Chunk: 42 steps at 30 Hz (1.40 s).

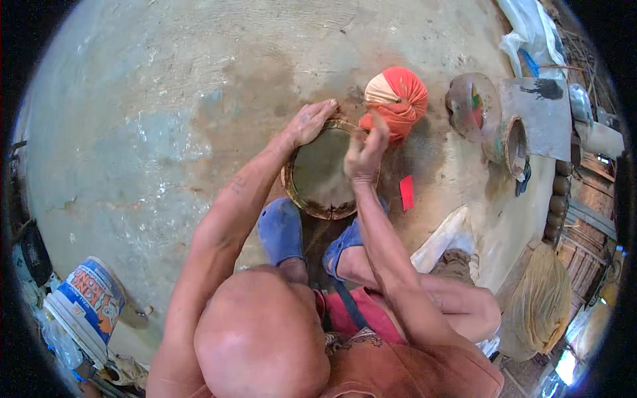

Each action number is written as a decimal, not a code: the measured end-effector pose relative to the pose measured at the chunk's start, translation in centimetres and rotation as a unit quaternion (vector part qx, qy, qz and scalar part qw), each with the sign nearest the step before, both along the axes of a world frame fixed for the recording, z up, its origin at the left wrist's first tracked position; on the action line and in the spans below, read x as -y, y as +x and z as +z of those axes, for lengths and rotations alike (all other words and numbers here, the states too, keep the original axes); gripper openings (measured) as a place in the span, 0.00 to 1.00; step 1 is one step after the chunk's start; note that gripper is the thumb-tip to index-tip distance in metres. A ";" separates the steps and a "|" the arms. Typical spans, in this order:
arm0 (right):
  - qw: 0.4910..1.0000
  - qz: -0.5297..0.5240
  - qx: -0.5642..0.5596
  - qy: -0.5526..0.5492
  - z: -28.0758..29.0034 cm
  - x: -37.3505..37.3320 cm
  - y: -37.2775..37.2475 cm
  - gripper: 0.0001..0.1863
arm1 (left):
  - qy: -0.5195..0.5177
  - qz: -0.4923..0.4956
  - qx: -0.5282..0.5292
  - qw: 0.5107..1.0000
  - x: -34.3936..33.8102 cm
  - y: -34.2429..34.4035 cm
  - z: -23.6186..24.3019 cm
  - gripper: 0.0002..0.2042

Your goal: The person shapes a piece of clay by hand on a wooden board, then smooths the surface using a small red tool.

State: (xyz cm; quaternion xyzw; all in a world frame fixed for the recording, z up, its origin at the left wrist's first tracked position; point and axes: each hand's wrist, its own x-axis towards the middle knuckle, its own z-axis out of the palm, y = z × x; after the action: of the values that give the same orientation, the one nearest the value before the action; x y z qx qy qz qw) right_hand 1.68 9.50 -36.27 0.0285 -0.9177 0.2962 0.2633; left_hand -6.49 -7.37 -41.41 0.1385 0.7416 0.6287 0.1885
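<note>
In front of my feet stands a round, drum-like thing (325,166) with a rough brown rim and a smooth grey-green face. Whether that face is a stretched skin or the inside of a vessel I cannot tell. Against its far left rim lies my left hand (308,124), fingers stretched out. My right hand (365,149) is over the right rim, its index finger raised and the other fingers curled in; what they hold, if anything, is hidden. Just beyond that hand sits a round bundle wrapped in orange and cream cloth (401,99).
A red scrap (407,192) lies right of my blue clogs (280,229). Farther right are a round brown pot (468,106), an open-mouthed vessel (515,147) and a grey board (541,113). White cloth (444,239) lies by my leg. A printed bucket (89,302) stands at the lower left.
</note>
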 end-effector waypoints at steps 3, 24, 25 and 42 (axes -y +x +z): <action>0.992 -0.015 -0.017 -0.127 2.7 1.3 1.4 0.36 | 0.058 0.007 0.075 0.995 0.5 0.5 -0.4 0.31; 0.995 -0.075 0.067 0.012 1.0 8.8 5.5 0.25 | 0.010 0.007 0.043 0.999 0.3 -0.2 0.5 0.34; 0.995 -0.075 0.018 -0.059 1.9 8.9 5.7 0.25 | 0.003 -0.005 0.058 0.998 0.4 0.2 0.2 0.34; 0.975 -0.084 0.159 0.134 -0.5 7.2 3.6 0.30 | 0.065 0.001 0.052 0.997 1.1 -0.3 -0.2 0.34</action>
State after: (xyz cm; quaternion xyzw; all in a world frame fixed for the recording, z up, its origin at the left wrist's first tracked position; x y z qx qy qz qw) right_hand 5.25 2.30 -36.74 -0.0612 -0.9782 0.1481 0.1321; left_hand -6.81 -8.45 -41.57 0.1167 0.6886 0.6819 0.2173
